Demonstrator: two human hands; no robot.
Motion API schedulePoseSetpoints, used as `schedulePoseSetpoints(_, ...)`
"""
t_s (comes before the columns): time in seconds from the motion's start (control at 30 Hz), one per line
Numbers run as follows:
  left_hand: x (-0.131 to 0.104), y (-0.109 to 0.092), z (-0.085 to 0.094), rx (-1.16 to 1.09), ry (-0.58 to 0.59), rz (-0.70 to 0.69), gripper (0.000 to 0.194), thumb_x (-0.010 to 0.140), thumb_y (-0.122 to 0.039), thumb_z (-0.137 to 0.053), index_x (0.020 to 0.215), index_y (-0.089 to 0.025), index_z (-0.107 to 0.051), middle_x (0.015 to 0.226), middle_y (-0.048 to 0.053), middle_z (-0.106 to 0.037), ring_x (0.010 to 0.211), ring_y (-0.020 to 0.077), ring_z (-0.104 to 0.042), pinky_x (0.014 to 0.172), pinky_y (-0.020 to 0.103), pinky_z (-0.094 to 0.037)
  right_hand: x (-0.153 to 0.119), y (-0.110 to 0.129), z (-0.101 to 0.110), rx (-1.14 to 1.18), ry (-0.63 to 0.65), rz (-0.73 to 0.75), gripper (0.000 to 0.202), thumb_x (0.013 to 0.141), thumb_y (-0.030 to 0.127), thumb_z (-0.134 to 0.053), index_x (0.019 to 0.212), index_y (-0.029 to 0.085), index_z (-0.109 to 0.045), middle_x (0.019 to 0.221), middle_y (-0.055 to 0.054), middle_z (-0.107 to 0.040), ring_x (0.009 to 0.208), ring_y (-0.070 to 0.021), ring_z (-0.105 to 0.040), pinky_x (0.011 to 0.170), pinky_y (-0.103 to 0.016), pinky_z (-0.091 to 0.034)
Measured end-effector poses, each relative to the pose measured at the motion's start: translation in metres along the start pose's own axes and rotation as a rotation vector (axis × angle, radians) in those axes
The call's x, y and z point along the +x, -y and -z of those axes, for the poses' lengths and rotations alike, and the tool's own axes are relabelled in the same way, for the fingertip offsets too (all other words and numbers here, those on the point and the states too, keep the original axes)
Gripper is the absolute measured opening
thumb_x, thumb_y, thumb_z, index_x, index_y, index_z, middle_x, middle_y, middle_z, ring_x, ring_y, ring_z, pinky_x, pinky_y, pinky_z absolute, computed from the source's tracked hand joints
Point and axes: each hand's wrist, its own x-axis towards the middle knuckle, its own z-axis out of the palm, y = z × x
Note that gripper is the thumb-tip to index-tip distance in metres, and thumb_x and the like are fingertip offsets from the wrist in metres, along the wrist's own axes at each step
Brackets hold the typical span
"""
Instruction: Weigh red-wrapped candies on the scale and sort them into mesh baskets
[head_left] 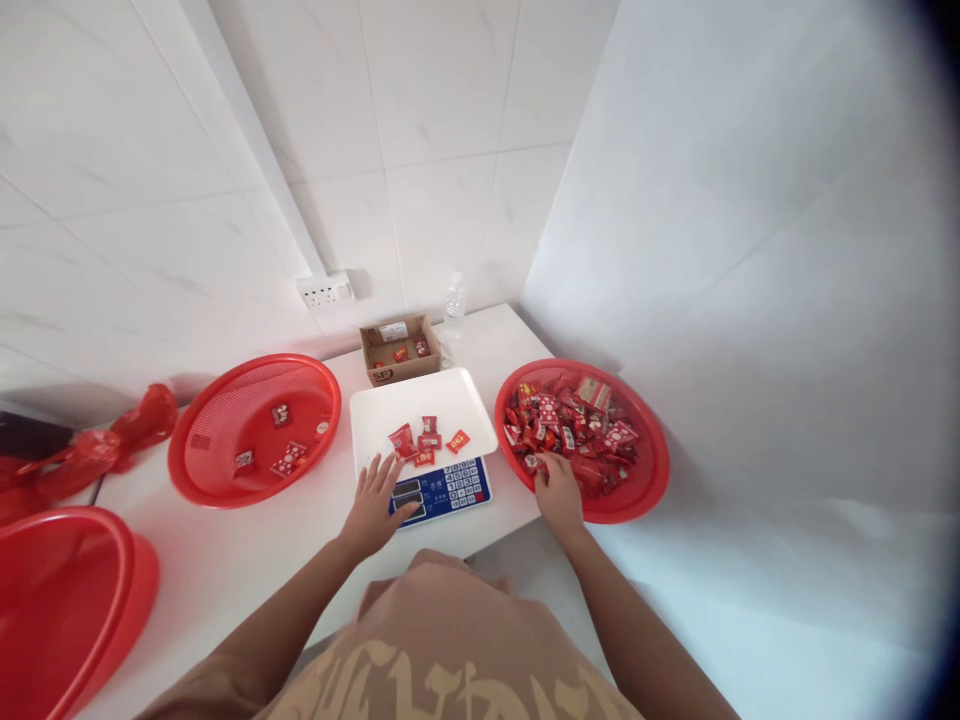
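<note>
A digital scale [433,492] with a white tray [379,400] stands on the table, and several small red wrapped packets [429,441] lie on that tray. My left hand [373,505] rests open over the scale's left front corner, fingers spread, holding nothing. To the right is a red plastic basket [654,470] heaped with small red and patterned packets [577,420]. Over its near left rim reaches my right hand [559,492], its fingers curled together at a small red packet [532,462]. Part of that packet is hidden by the fingertips.
Behind the scale a cardboard box [405,372] holds a few red packets, beside a clear plastic bottle [454,298]. A red basket [202,470] with several packets stands left. Nearer is another red tub [142,580]. Red plastic bags [146,420] lie far left. Walls border the table.
</note>
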Motion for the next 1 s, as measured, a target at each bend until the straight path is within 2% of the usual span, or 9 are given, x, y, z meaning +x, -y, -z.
schedulePoseSetpoints(0.1,-0.013,-0.005,-0.004,0.011,0.01,-0.024,0.067,0.088,-0.055,-0.038,0.145,-0.021,-0.028,0.152,0.011,-0.028,0.142,0.031,-0.011,0.111,0.056,-0.018,0.0,0.0,0.001,-0.002,0.012,0.001,0.033,0.077,0.017,-0.041,0.101,0.018,-0.063,0.109,-0.012,-0.058,0.096,-0.0225,-0.057,0.084,-0.038,-0.047)
schedulePoseSetpoints(0.2,-0.013,-0.009,-0.005,0.03,0.015,-0.029,0.066,0.088,-0.055,-0.038,0.144,-0.022,-0.03,0.152,0.011,-0.028,0.142,0.0318,-0.012,0.111,0.057,-0.018,0.0,0.0,0.001,-0.009,0.013,-0.003,0.032,0.077,0.017,-0.041,0.1,0.019,-0.063,0.11,-0.011,-0.059,0.094,-0.0221,-0.057,0.084,-0.038,-0.047)
schedulePoseSetpoints(0.43,0.015,-0.006,-0.004,0.096,0.02,-0.02,0.065,0.087,-0.054,-0.039,0.145,-0.025,-0.028,0.154,0.01,-0.024,0.142,0.0334,-0.012,0.11,0.057,-0.018,0.0,0.0,0.0,-0.008,-0.003,0.01,0.032,0.078,0.019,-0.039,0.099,0.018,-0.064,0.108,-0.013,-0.058,0.095,-0.0225,-0.056,0.084,-0.038,-0.047)
schedulePoseSetpoints(0.63,0.037,-0.006,0.001,0.131,0.114,-0.017,0.066,0.089,-0.048,-0.04,0.146,-0.02,-0.024,0.155,0.011,-0.02,0.142,0.0285,-0.016,0.112,0.051,-0.019,0.0,0.0,-0.001,-0.005,-0.002,0.0,0.031,0.079,0.019,-0.04,0.098,0.018,-0.064,0.109,-0.012,-0.058,0.095,-0.0223,-0.056,0.084,-0.037,-0.047)
schedulePoseSetpoints(0.77,0.04,-0.009,0.005,0.125,0.168,-0.011,0.066,0.088,-0.045,-0.042,0.146,-0.018,-0.025,0.155,0.012,-0.016,0.141,0.0268,-0.018,0.113,0.049,-0.019,-0.001,-0.001,-0.001,0.001,-0.002,-0.002,0.031,0.078,0.019,-0.04,0.098,0.019,-0.064,0.109,-0.012,-0.058,0.095,-0.0223,-0.056,0.084,-0.037,-0.047)
schedulePoseSetpoints(1.0,0.035,-0.009,0.002,0.112,0.161,0.005,0.068,0.087,-0.045,-0.045,0.147,-0.019,-0.023,0.155,0.013,-0.015,0.14,0.0302,-0.023,0.111,0.051,-0.02,-0.001,0.001,0.001,-0.001,0.011,-0.002,0.032,0.078,0.018,-0.04,0.098,0.019,-0.064,0.11,-0.012,-0.058,0.095,-0.0222,-0.056,0.084,-0.037,-0.047)
